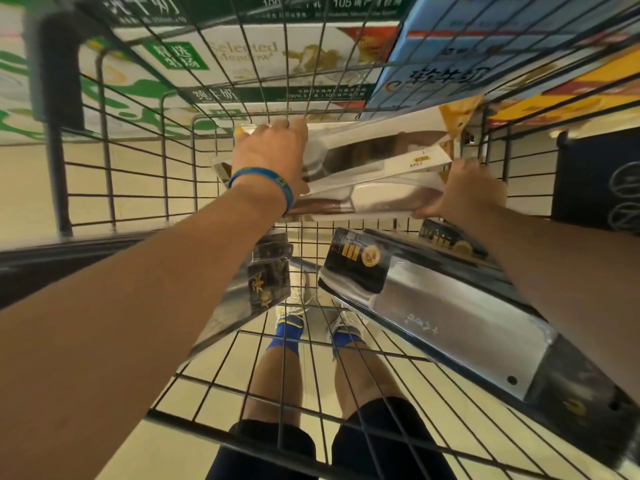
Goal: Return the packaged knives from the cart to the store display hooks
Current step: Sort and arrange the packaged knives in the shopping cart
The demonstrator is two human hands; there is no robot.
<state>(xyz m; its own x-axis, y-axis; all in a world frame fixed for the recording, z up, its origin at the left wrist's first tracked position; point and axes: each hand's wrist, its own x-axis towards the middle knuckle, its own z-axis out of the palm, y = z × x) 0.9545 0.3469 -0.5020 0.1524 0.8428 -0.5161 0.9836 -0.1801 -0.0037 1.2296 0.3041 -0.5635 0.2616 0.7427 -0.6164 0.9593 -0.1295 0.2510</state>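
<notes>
Stacked milk cartons beyond a wire cart, left hand and right hand gripping opposite ends of white knife packages at its far end, black-packaged cleavers lying nearer inside.

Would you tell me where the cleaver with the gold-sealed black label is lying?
Head view, lower right: the cleaver lies inside the cart, under the right forearm, nearer than the white knife packages.
</notes>
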